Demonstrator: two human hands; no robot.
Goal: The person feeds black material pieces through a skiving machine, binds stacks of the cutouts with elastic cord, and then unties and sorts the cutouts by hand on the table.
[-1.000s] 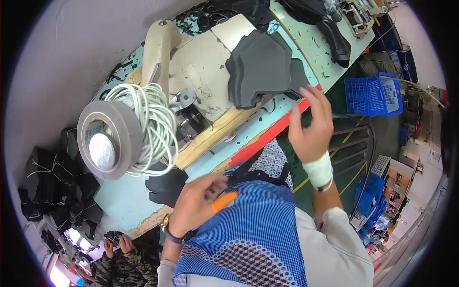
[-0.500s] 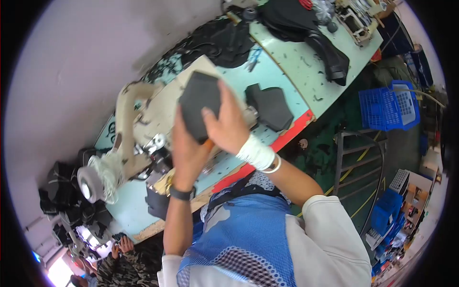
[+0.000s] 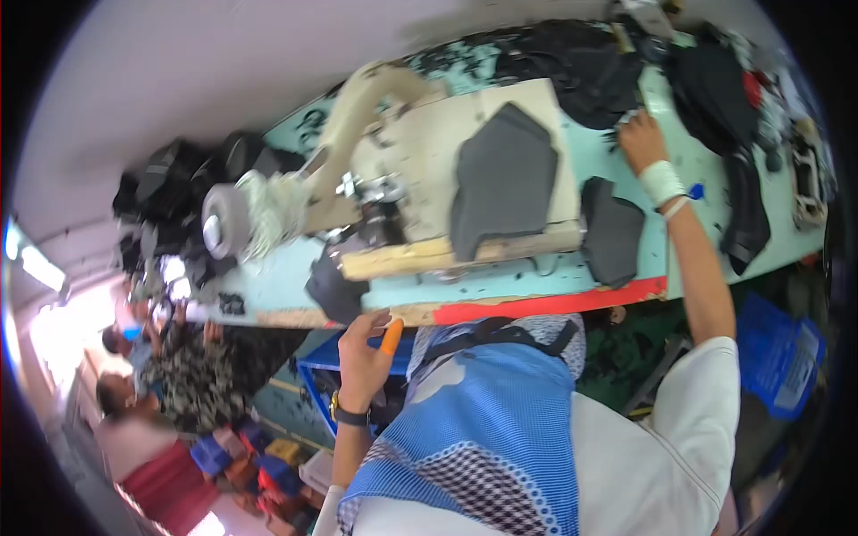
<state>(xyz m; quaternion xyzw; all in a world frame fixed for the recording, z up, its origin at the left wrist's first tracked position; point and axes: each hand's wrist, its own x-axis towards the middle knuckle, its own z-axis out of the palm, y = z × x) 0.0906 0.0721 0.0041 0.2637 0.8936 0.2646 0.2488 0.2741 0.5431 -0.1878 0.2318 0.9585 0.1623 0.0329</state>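
Note:
My left hand [image 3: 365, 362] is by the table's front edge, holding nothing, its fingers loosely bent and apart. An orange cover [image 3: 391, 338] sits on one of its digits. My right hand [image 3: 643, 143] reaches far across the table, fingers bent down and close together at the edge of a heap of black fabric [image 3: 581, 71]. What lies under those fingertips is hidden. A dark grey angular flat piece [image 3: 505, 183] lies on the cream bed [image 3: 416, 161] of a sewing machine. Another grey piece [image 3: 612, 232] rests on the table right of the bed.
The sewing machine's cream arm [image 3: 335, 134] and white thread [image 3: 268, 214] stand at the left. A dark piece [image 3: 335, 286] hangs over the front edge. Black items [image 3: 715, 98] lie at the right, a blue crate [image 3: 782, 357] below. Other people [image 3: 197, 375] are at the far left.
The grey piece both hands held is now lying on the machine bed, let go. My left hand has dropped to the table edge; my right has reached away right. The view has turned.

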